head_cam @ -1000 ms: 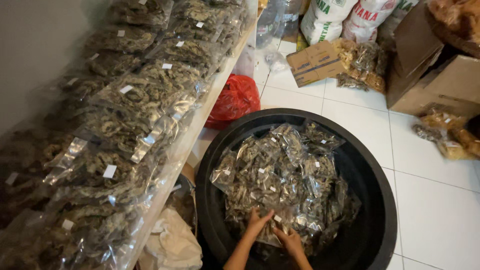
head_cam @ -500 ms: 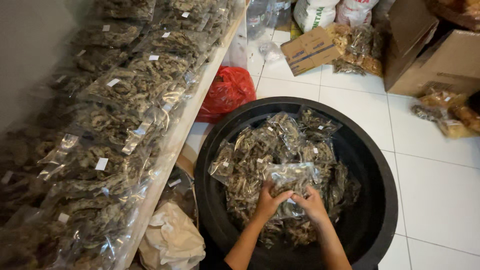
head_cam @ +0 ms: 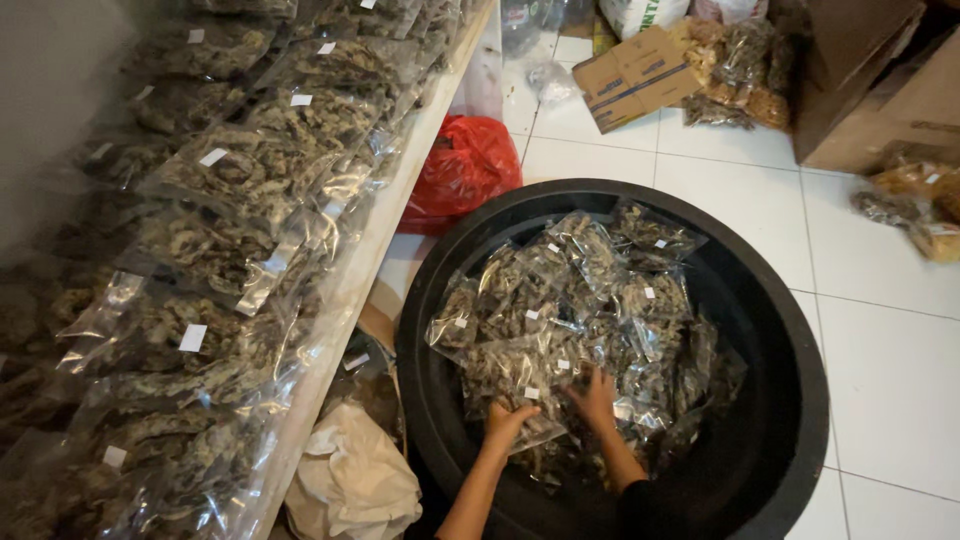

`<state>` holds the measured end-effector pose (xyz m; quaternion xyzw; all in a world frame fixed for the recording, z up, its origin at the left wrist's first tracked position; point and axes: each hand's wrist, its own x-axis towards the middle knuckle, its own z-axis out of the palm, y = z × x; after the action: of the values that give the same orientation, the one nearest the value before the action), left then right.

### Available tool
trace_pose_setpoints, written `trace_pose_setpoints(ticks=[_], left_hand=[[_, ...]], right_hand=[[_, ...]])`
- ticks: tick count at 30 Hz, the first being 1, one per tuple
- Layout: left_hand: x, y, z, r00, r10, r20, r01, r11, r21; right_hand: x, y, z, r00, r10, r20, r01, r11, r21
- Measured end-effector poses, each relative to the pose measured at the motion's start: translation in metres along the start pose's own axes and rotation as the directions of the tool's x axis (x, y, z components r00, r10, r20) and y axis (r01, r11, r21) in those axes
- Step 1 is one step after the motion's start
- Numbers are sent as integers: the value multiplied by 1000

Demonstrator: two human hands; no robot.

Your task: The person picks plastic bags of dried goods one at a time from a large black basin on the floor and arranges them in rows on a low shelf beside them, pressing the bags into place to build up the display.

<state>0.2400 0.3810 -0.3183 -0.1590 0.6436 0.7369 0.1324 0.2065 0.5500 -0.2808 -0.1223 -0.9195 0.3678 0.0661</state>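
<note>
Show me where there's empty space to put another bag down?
Bare white tiled floor lies right of the big round black tub, below the cardboard boxes. The tub's right inner side is bare too. The long wooden shelf is crowded with clear plastic bags.

Clear glossy plastic bags (head_cam: 560,330) crinkling w/ rough dried stuff inside; tub (head_cam: 780,330) looking smooth black plastic; floor tiles (head_cam: 880,350) shining glazed white.
</note>
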Motion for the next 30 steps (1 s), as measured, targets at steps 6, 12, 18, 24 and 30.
trace_pose_setpoints(ticks=[6,12,18,24,30], left_hand=[[6,3,-5,989,55,-136,-62,997,-48],[12,13,-6,996,56,-65,-62,994,-87],[1,20,-5,998,68,18,-66,995,-77],[-8,27,-8,997,78,15,-77,996,-44],[-12,34,-5,993,114,-4,-114,989,-93]], right_hand=[[-18,0,25,973,224,-54,-230,962,-145],[0,-8,24,951,282,-127,-290,956,-42],[16,-19,10,988,147,52,-119,926,-358],[18,-8,-12,948,-102,303,294,650,-701],[15,-28,-9,909,-336,245,416,714,-564]])
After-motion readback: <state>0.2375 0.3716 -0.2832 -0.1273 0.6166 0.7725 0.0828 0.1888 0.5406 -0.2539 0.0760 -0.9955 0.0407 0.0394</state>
